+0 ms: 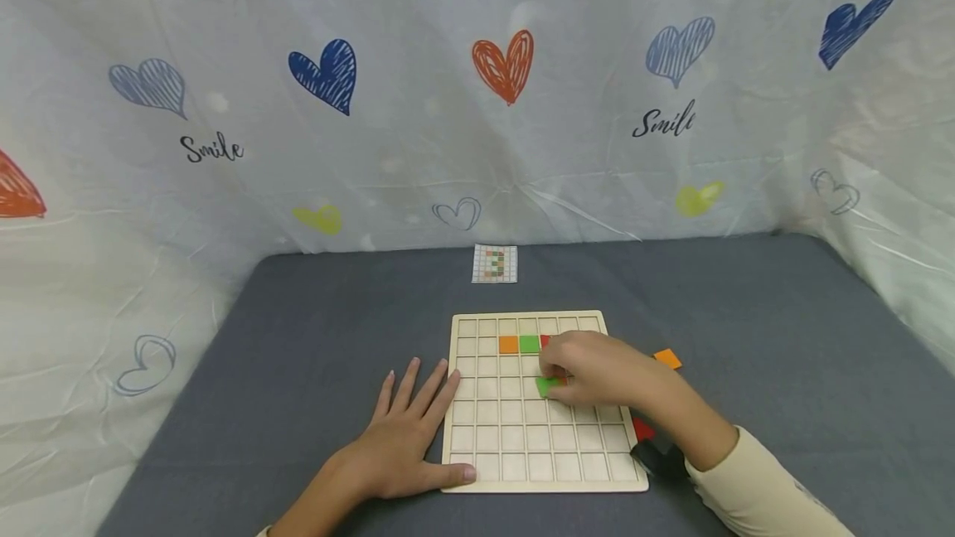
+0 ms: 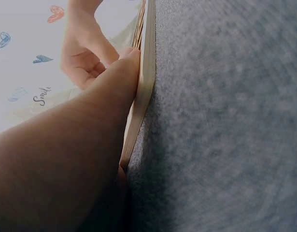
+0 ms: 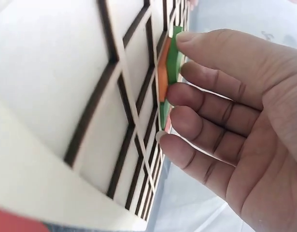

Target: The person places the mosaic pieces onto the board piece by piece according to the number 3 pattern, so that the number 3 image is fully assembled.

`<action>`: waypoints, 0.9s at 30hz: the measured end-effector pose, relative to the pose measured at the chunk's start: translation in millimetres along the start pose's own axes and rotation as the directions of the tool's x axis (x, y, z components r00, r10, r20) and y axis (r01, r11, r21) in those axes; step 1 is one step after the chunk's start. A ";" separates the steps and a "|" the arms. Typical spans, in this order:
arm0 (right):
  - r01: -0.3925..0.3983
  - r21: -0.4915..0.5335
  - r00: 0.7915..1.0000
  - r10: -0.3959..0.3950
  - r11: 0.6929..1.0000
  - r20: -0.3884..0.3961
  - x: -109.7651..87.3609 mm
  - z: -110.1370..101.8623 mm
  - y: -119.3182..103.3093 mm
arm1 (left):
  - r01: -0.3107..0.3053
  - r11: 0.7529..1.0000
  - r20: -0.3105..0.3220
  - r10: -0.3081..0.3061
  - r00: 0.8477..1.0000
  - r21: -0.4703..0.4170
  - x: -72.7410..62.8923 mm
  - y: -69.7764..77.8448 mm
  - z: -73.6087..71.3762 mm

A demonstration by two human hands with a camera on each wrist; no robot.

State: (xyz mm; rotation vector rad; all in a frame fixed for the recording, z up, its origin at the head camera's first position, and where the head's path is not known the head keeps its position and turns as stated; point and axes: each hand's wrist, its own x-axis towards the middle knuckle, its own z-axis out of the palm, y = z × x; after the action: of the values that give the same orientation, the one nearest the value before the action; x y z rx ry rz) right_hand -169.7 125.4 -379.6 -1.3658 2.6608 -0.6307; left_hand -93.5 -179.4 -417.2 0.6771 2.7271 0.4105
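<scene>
My right hand (image 1: 597, 367) pinches a green square tile (image 3: 174, 55) between thumb and fingers, just above the wooden grid board (image 1: 507, 466). Close behind that tile, an orange tile (image 3: 162, 79) shows in the right wrist view, with another green tile (image 3: 163, 115) farther along. In the board's second row sit an orange tile (image 1: 508, 345), a green tile (image 1: 530, 344) and a red tile (image 1: 545, 341), the last partly hidden by the right hand. Fingers spread, my left hand (image 1: 403, 446) lies at the board's left side, its thumb on the lower left corner.
A small printed card (image 1: 495, 263) with a coloured grid pattern lies beyond the board. To the board's right are a loose orange tile (image 1: 667, 359) and a red tile (image 1: 643, 429). Grey cloth (image 1: 336, 313) covers the table, and a white sheet with hearts hangs behind.
</scene>
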 end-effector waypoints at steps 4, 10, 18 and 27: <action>-0.013 -0.033 1.000 0.013 0.999 -0.007 5.9 3.6 -3.6 | -0.001 1.000 -0.003 0.001 1.000 0.002 -0.1 0.4 -0.1; -0.008 -0.074 1.000 0.007 0.997 -0.013 14.6 9.4 -10.0 | -0.005 1.000 -0.014 0.005 1.000 0.005 0.2 0.6 0.6; 0.054 -0.082 0.998 -0.056 0.995 -0.021 8.2 7.7 -13.1 | -0.001 1.000 -0.010 0.001 1.000 0.008 0.1 1.2 0.7; 0.012 -0.034 0.996 -0.015 0.999 -0.088 -26.3 5.4 3.0 | 0.003 1.000 -0.006 -0.003 1.000 0.011 0.4 1.1 0.6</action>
State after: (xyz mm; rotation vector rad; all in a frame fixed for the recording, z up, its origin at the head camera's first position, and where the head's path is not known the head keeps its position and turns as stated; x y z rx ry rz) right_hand -154.9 146.1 -388.7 -1.3978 2.7443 -0.6665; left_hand -93.2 -178.2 -417.5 0.6759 2.7372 0.3983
